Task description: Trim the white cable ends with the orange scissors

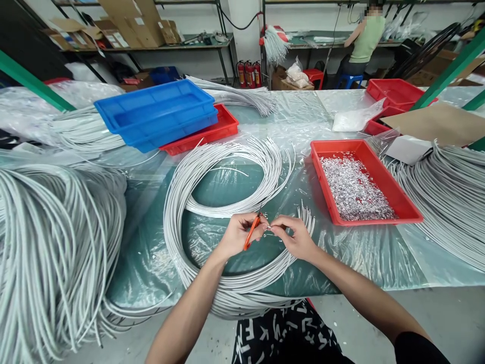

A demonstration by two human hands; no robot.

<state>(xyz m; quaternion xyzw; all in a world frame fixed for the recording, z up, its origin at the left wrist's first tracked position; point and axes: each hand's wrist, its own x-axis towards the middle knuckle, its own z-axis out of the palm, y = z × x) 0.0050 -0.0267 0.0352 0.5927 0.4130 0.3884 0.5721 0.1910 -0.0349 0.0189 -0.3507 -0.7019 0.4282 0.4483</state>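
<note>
My left hand (239,233) is closed round orange-handled cutters (251,233), the dark tips pointing up and away. Its fingertips meet those of my right hand (297,238) above the middle of a coil of white-grey cables (173,217). Between the fingertips, my right thumb and forefinger pinch a thin pale wire end (269,227), too small to see in detail. Several cut cable ends (305,216) stick up just beyond my right hand. The coil's near side hangs over the table edge, by my lap.
A red tray (407,215) of small shiny metal pieces stands to the right. Blue trays (159,129) rest on a red tray (227,126) at the back left. Large cable bundles (56,242) flank both sides. Across the room, a person (367,40) sits at a bench.
</note>
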